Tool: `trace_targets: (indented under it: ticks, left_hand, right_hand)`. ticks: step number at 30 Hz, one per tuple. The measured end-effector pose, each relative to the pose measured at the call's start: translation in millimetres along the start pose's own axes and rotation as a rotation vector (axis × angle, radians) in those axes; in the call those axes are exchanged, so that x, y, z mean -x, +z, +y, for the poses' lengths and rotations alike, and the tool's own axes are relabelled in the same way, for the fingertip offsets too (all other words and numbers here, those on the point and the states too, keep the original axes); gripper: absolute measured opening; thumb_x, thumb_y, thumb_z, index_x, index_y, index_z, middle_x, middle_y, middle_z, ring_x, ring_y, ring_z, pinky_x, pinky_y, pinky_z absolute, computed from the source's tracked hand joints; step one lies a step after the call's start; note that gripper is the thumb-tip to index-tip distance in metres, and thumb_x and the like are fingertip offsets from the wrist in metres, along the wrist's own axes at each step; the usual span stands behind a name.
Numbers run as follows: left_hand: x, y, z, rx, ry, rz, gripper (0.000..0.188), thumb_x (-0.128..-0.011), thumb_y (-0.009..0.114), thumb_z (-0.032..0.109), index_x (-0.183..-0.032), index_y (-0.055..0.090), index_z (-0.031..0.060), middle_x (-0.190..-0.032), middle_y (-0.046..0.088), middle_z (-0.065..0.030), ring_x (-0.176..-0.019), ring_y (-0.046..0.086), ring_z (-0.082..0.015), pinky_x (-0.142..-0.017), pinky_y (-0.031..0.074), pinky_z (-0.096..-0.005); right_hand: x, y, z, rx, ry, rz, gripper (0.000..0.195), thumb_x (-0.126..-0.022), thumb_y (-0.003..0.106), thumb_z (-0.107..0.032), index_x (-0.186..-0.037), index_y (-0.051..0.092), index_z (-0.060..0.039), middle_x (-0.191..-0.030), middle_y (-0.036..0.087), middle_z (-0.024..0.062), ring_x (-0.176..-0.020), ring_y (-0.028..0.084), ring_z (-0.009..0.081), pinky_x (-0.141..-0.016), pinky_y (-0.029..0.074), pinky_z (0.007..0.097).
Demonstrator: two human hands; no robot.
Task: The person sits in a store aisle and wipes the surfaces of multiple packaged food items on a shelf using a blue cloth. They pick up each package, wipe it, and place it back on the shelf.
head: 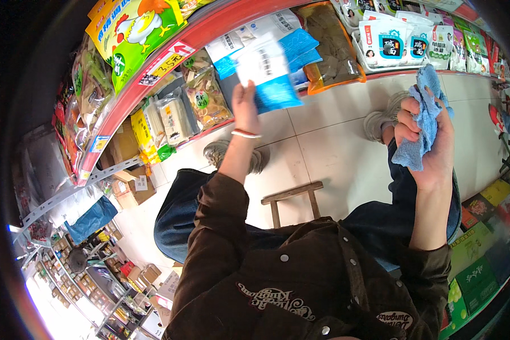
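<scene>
My left hand grips the lower left edge of a white-and-blue plastic packet, which is slightly blurred. It is held over the low shelf, in front of similar white-and-blue packets. My right hand is raised on the right, squeezing a crumpled blue cloth that sticks out above and below the fingers. Left of the packet lie clear bags of dried food and a wrapped pack of pale noodles. To its right is an orange-edged bag of dark brown pieces.
A red shelf edge with price tags curves above the lower shelf. White pouches stand in a white basket at right. A wooden stool is between my legs. Boxes line the right side; cardboard cartons sit at left.
</scene>
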State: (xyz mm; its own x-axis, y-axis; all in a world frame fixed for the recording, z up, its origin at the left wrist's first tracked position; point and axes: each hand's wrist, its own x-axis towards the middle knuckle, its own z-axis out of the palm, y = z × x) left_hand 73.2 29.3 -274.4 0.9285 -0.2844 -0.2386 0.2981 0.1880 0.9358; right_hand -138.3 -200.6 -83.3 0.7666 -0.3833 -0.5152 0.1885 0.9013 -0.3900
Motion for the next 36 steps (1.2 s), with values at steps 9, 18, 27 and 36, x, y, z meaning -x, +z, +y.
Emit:
trace_targets:
  ticks: [9,18,27,36]
  left_hand:
    - [-102,-102,-30,-0.99,0.241,0.107,0.035,-0.085,0.06,0.02,-0.112,0.049,-0.0004,-0.107,0.056,-0.0216,-0.096,0.054,-0.0365,-0.085,0.042,-0.0368]
    - [-67,-78,-50,-1.635,0.591,-0.12,0.077,-0.077,0.07,0.025,-0.141,0.028,0.0218,-0.141,0.017,-0.0301,-0.129,0.019,-0.0516,-0.105,0.025,-0.0548]
    - [-95,-76,-58,-1.671,0.586,-0.096,0.076,-0.078,0.068,0.03,-0.141,0.026,0.029,-0.145,0.013,-0.0271,-0.129,0.017,-0.0527,-0.106,0.024,-0.0515]
    - [-103,-74,-55,-1.704,0.533,-0.095,0.074,-0.08,0.066,0.03,-0.141,0.024,0.0292,-0.144,0.014,-0.0281,-0.127,0.021,-0.0542,-0.105,0.028,-0.0517]
  right_hand:
    - [-19,-4,22,0.092,0.046,0.079,0.019,-0.089,0.053,-0.023,-0.093,0.053,-0.0044,-0.074,0.058,0.0071,-0.052,0.044,0.0117,-0.046,0.033,0.0239]
    - [-25,5,36,0.194,0.083,0.086,0.021,-0.094,0.045,-0.022,-0.098,0.048,-0.0015,-0.075,0.049,0.0048,-0.054,0.039,0.0094,-0.045,0.035,0.02]
    - [-22,11,42,0.17,0.075,0.23,0.02,-0.092,0.049,-0.022,-0.095,0.049,-0.002,-0.073,0.049,0.0034,-0.054,0.04,0.0076,-0.041,0.034,0.0186]
    - [-19,13,43,0.213,0.077,0.229,0.019,-0.092,0.049,-0.022,-0.097,0.048,-0.0038,-0.073,0.047,0.0029,-0.054,0.039,0.0075,-0.041,0.034,0.0184]
